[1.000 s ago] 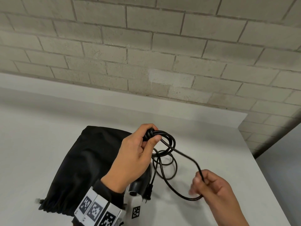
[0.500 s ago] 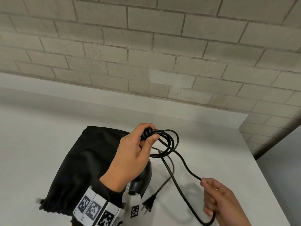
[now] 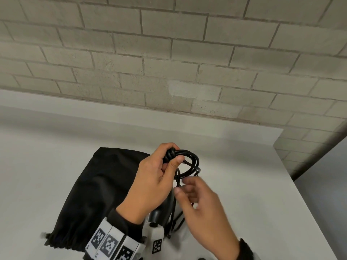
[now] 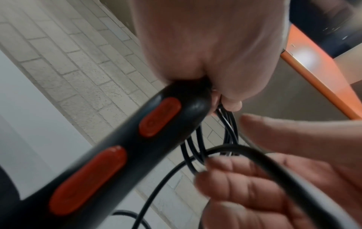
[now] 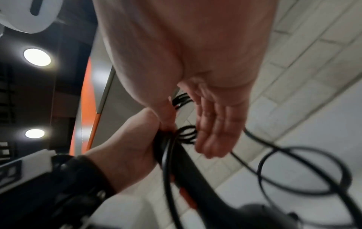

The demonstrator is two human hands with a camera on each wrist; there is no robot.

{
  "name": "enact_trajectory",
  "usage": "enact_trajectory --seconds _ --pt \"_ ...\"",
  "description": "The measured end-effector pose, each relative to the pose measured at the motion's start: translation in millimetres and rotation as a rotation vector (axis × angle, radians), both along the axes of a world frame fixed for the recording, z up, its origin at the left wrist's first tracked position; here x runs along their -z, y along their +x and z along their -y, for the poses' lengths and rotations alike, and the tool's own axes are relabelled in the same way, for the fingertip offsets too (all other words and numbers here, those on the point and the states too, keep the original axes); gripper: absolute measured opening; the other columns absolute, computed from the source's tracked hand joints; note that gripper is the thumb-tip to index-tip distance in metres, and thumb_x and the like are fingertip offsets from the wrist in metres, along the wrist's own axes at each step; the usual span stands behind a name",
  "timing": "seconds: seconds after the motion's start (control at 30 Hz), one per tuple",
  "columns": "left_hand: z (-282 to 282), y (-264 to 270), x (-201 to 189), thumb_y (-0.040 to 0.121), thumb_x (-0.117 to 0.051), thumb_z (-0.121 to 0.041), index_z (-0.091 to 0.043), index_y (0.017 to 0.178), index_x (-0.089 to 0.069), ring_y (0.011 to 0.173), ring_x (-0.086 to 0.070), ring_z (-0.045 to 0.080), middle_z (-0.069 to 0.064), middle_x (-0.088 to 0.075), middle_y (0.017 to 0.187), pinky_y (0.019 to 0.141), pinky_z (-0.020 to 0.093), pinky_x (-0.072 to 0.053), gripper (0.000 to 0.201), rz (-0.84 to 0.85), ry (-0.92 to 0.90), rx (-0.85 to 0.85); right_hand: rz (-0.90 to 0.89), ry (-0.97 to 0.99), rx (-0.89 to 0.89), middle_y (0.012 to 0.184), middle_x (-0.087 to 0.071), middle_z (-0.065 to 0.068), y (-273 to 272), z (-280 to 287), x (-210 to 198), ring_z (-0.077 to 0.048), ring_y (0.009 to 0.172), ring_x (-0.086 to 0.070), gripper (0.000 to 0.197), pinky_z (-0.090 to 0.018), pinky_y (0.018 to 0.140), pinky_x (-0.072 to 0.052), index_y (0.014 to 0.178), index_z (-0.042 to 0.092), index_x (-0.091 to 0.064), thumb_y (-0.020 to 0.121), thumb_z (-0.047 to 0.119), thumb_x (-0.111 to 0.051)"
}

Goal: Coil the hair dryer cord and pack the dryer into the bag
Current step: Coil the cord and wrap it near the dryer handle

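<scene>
Partly coiled: left hand (image 3: pixel 150 182) pinches cord (image 3: pixel 189 162) loops against dryer (image 4: pixel 125 148) handle; right hand (image 3: pixel 202 201), fingers spread, feeds slack. Bag (image 3: pixel 97 188) unpacked on worktop (image 3: pixel 244 184).

The left hand (image 3: pixel 150 182) hides most of the dryer (image 3: pixel 159 212); the right hand (image 3: pixel 202 201) is motion-blurred, its grip on the cord (image 3: pixel 189 160) unclear.

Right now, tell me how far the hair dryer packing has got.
Done: several loops of cord are gathered at the dryer handle, gripped by the left hand.
In hand: the right hand, fingers straight, feeds another strand toward the coil.
Left: loose cord still hangs free, and the dryer is outside the black bag, which lies flat on the table.
</scene>
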State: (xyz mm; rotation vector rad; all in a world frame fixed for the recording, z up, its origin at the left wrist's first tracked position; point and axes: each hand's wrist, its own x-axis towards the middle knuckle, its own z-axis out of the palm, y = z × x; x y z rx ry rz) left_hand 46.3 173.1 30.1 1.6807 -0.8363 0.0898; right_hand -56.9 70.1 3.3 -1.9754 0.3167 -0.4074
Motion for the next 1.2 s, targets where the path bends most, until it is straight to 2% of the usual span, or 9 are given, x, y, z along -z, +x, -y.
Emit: enact_trajectory --seconds 0.13,0.27,0.47,0.6,0.73,0.87,0.97,1.1,1.2 --pt "0 0 0 0.095 -0.054 -0.038 -0.027 0.102 -0.059 0.044 -0.038 0.006 0.005 -0.053 0.063 0.046 0.017 -0.034 0.014 0.001 0.0 0.007 -0.013 0.068 -0.192 0.063 -0.063 0.004 -3 -7 6 -0.007 0.056 -0.058 0.009 -0.025 0.06 -0.048 0.101 0.03 -0.059 0.098 0.026 -0.051" --pt "-5 4 1 0.095 -0.054 -0.037 -0.024 0.103 -0.06 0.046 -0.034 0.007 0.008 -0.05 0.063 0.046 0.019 -0.032 0.016 -0.011 -0.017 -0.014 -0.112 -0.127 -0.356 0.076 -0.062 0.01 -29 18 22 -0.006 0.069 -0.058 0.008 -0.027 0.069 -0.05 0.091 0.039 -0.058 0.093 0.042 -0.051" --pt "-7 5 0 0.094 -0.053 -0.04 -0.032 0.104 -0.059 0.046 -0.035 0.011 0.006 -0.055 0.064 0.045 0.025 -0.035 0.014 -0.021 -0.022 -0.003 -0.287 -0.425 -0.14 0.097 -0.063 0.025 -82 91 57 0.009 0.086 -0.063 0.011 -0.007 0.074 -0.046 0.095 0.064 -0.055 0.086 0.063 -0.049" --pt "-7 5 1 0.094 -0.053 -0.038 -0.03 0.105 -0.059 0.046 -0.034 0.007 0.015 -0.054 0.065 0.046 0.026 -0.035 0.015 -0.03 -0.017 0.005 -0.312 -0.458 0.07 0.093 -0.066 0.029 -105 122 65 0.01 0.084 -0.063 0.054 0.001 0.074 -0.041 0.093 0.057 -0.06 0.081 0.006 -0.073" --pt "-4 2 1 0.095 -0.055 -0.036 -0.024 0.105 -0.06 0.046 -0.033 0.007 -0.003 -0.044 0.056 0.047 0.019 -0.032 0.016 -0.032 -0.005 0.01 -0.326 -0.538 0.207 0.081 -0.063 0.029 -101 122 70 -0.012 0.073 -0.062 0.062 -0.002 0.077 -0.038 0.096 0.071 -0.045 0.084 0.012 -0.06" --pt "-4 3 -1 0.095 -0.053 -0.039 -0.025 0.103 -0.06 0.048 -0.033 0.006 0.004 -0.045 0.059 0.048 0.022 -0.033 0.018 -0.016 0.004 0.013 -0.101 -0.335 0.232 0.105 -0.065 0.023 -71 85 46 0.0 0.099 -0.057 0.061 -0.019 0.082 -0.046 0.109 0.057 -0.047 0.069 0.013 -0.061" --pt "-4 2 -1 0.095 -0.054 -0.039 -0.026 0.102 -0.06 0.048 -0.033 0.006 0.006 -0.047 0.062 0.048 0.023 -0.034 0.016 -0.021 0.005 0.017 0.072 -0.117 0.126 0.108 -0.067 0.017 -40 50 19 -0.004 0.103 -0.062 0.04 -0.017 0.086 -0.048 0.11 0.039 -0.054 0.075 0.024 -0.067" --pt "0 -2 -1 0.095 -0.055 -0.036 -0.024 0.104 -0.06 0.046 -0.041 0.006 -0.003 -0.052 0.063 0.049 0.015 -0.036 0.016 -0.013 0.025 0.028 -0.047 0.113 -0.024 0.097 -0.069 0.007 0 10 -12 -0.006 0.077 -0.069 0.022 -0.021 0.07 -0.054 0.108 0.027 -0.056 0.089 0.035 -0.064" --pt "0 -3 -1 0.095 -0.055 -0.037 -0.026 0.105 -0.059 0.04 -0.048 0.008 -0.004 -0.055 0.059 0.045 0.024 -0.043 0.015 -0.056 0.021 0.066 -0.056 0.253 -0.089 0.073 -0.066 0.0 11 -4 -14 -0.008 0.045 -0.05 0.01 -0.023 0.047 -0.04 0.104 0.024 -0.057 0.098 0.027 -0.05"
